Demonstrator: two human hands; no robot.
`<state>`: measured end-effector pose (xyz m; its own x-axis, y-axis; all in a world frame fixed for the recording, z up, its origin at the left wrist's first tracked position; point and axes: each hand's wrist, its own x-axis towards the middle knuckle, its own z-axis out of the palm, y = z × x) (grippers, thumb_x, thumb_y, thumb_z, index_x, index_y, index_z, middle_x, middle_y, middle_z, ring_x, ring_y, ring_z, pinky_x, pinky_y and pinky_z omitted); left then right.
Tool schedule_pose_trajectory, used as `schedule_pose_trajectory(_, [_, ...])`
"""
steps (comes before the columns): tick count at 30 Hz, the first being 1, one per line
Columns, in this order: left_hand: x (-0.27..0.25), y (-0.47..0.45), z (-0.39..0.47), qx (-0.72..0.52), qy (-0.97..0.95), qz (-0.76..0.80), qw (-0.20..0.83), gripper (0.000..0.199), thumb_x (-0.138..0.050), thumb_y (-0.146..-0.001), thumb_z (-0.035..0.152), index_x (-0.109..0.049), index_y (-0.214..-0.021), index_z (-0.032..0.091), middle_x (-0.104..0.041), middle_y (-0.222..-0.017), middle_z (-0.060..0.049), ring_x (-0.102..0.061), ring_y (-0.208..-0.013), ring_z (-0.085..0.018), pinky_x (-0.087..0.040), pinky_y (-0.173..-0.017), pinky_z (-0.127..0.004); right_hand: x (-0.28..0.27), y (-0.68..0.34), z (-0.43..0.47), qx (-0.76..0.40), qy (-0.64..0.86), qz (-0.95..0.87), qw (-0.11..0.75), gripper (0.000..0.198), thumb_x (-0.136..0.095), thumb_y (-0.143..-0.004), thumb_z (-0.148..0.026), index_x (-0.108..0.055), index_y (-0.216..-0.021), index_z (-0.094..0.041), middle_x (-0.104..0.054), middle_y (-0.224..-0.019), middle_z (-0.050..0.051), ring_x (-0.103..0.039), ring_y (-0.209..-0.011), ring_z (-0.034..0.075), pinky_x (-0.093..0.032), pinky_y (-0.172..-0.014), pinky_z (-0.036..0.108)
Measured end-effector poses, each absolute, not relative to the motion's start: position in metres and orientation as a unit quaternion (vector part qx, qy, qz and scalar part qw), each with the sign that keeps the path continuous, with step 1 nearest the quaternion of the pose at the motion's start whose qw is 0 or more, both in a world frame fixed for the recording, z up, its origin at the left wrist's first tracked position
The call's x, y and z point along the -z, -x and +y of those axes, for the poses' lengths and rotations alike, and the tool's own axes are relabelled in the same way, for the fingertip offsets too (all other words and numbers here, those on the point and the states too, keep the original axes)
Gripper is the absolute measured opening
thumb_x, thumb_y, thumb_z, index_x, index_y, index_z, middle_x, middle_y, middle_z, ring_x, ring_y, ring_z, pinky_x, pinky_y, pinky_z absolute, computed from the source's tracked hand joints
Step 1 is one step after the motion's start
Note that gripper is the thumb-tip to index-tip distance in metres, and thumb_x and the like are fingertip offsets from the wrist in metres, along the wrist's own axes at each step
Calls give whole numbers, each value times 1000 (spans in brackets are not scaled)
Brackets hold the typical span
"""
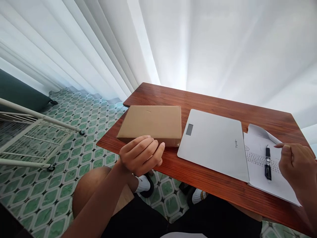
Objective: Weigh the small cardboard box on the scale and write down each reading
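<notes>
My left hand (141,155) hovers at the front edge of a closed brown cardboard box (152,122), its fingers loosely curled together with nothing visible in them. Whether it touches the box I cannot tell. At the table's right, my right hand (298,165) is closed, with a fingertip at the edge of a curled-back page (260,132). How firmly it grips the page is hard to see. Beneath lies a stack of written paper (257,172) with a black pen (267,162) on top. Between box and paper is a flat white digital scale (215,143) with a dark display.
The things lie on a reddish-brown wooden table (213,102). White curtains (198,43) hang behind it. A white wheeled metal rack (37,135) stands left on green patterned floor tiles (96,132). My knees are under the table's front edge.
</notes>
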<state>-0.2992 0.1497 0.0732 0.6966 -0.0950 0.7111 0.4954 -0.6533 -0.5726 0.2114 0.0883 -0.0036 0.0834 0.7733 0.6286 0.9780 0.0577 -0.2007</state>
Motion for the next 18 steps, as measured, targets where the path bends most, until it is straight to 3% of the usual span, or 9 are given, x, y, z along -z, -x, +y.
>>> schedule_pose_trajectory(4, [-63, 315, 153, 410, 820, -159, 366, 14, -56, -82, 21, -65, -93, 20, -74, -89, -8, -72, -88, -21, -65, -80, -35, -24, -147, 94, 102, 663, -631, 390, 29, -37, -98, -31, -63, -84, -32, -70, -81, 9, -67, -75, 32, -50, -71, 49])
schedule_pose_trajectory(9, [-53, 335, 160, 458, 790, -232, 335, 34, -54, -73, 13, -53, -105, 23, -74, -102, -5, -71, -101, -21, -65, -81, -37, -44, -66, 103, 23, 593, -669, 448, 28, -38, -101, -34, -66, -104, -30, -71, -95, 8, -67, -84, 30, -53, -73, 49])
schedule_pose_trajectory(14, [-49, 348, 164, 505, 743, -336, 283, 53, -55, -75, 7, -48, -126, 20, -71, -111, -11, -69, -108, -25, -60, -89, -43, -38, -10, 119, -52, 547, -703, 452, 36, -39, -103, -36, -56, -133, -26, -65, -126, 13, -63, -113, 31, -54, -91, 53])
schedule_pose_trajectory(18, [-45, 353, 163, 513, 719, -423, 202, 54, -55, -82, 11, -46, -135, 19, -64, -125, -15, -60, -121, -28, -50, -104, -49, -29, 24, 130, -129, 523, -704, 463, 45, -38, -105, -38, -43, -148, -29, -57, -141, 13, -56, -130, 30, -50, -104, 56])
